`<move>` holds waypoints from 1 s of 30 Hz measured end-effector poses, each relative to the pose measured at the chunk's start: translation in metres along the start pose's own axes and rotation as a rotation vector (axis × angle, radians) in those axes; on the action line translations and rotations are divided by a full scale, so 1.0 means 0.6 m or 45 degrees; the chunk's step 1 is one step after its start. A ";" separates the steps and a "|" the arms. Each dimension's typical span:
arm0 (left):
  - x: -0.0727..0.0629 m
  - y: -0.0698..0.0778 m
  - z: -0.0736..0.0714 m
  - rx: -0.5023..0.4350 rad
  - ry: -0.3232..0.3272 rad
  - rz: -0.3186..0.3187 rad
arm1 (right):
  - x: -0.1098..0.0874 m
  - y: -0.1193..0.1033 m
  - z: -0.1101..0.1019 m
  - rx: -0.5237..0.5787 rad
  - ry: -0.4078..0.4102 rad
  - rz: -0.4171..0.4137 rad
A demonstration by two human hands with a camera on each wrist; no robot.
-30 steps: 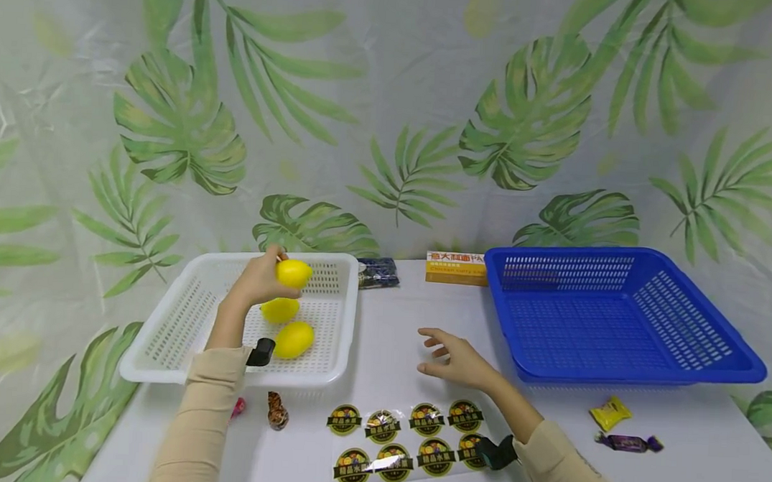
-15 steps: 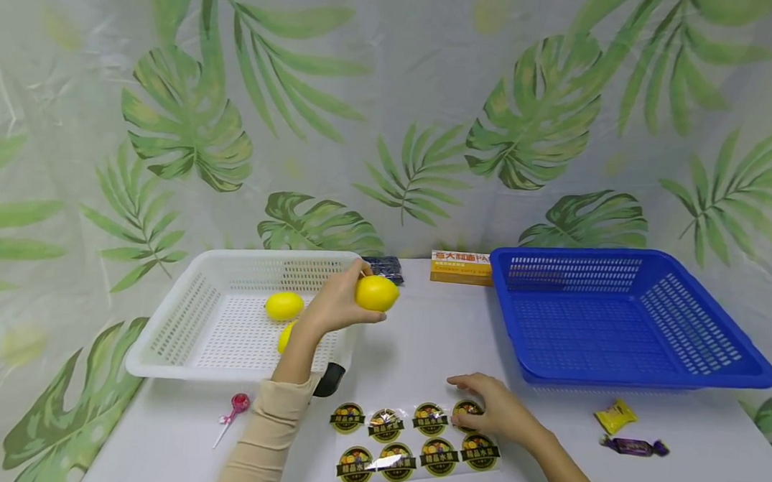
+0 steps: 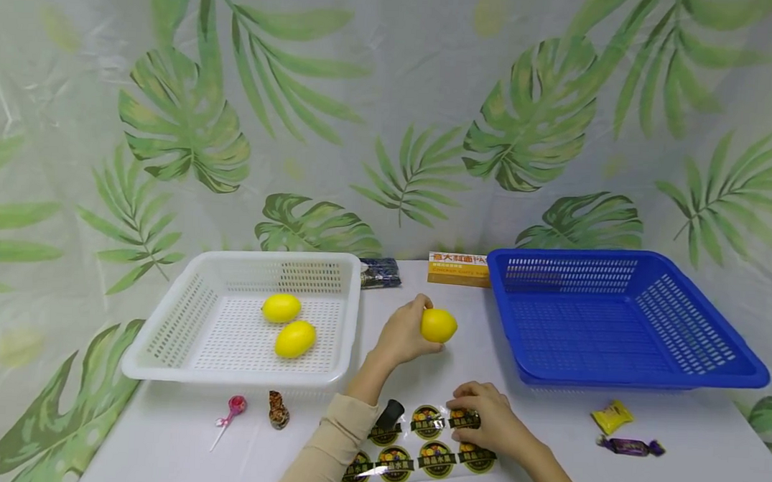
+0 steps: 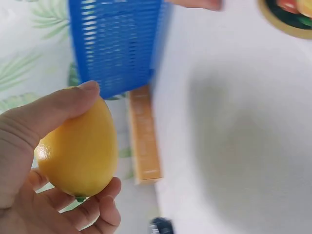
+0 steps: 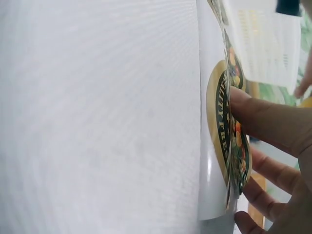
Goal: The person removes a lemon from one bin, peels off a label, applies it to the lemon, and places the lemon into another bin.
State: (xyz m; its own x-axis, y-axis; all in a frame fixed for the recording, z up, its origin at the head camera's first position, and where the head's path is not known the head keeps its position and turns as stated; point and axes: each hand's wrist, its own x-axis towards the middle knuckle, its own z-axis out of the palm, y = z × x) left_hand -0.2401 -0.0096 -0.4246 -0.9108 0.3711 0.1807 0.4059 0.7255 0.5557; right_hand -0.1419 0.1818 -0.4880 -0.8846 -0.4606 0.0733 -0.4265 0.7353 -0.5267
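A yellow lemon (image 3: pixel 438 325) is held above the middle of the table by my left hand (image 3: pixel 403 334). In the left wrist view, the thumb lies over that lemon (image 4: pixel 83 151) and the fingers curl beneath it. My right hand (image 3: pixel 491 418) is at the upper right of the sheet of round fruit stickers (image 3: pixel 437 459). Its thumb touches a sticker (image 5: pixel 220 109) in the right wrist view, while its loosely bent fingers lie past the sheet's edge. The left forearm covers the sheet's left part. Two more lemons (image 3: pixel 295 339) lie in the white basket (image 3: pixel 136 356).
A blue basket (image 3: pixel 523 362) stands at the right. Behind are a yellow-orange pasta box (image 3: pixel 459 270) and a dark packet (image 3: pixel 379 273). A lollipop (image 3: pixel 236 405) and a brown-wrapped candy (image 3: pixel 278 410) lie front left. Yellow (image 3: pixel 611 416) and purple (image 3: pixel 631 446) candies lie front right.
My left hand has carried the lemon from above the white basket rightward to the middle of the table. My right hand has come down and nearer onto the sticker sheet.
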 end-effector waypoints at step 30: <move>0.007 -0.072 0.069 -0.117 -0.128 -0.091 | 0.003 -0.011 -0.016 -0.051 -0.057 0.104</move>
State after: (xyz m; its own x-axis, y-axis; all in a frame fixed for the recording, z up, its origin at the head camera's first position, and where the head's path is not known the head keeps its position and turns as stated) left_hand -0.2586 -0.0152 -0.4813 -0.9231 0.3801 0.0587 0.3278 0.6977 0.6370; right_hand -0.1424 0.1808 -0.4763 -0.9079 -0.4192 -0.0074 -0.3609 0.7903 -0.4952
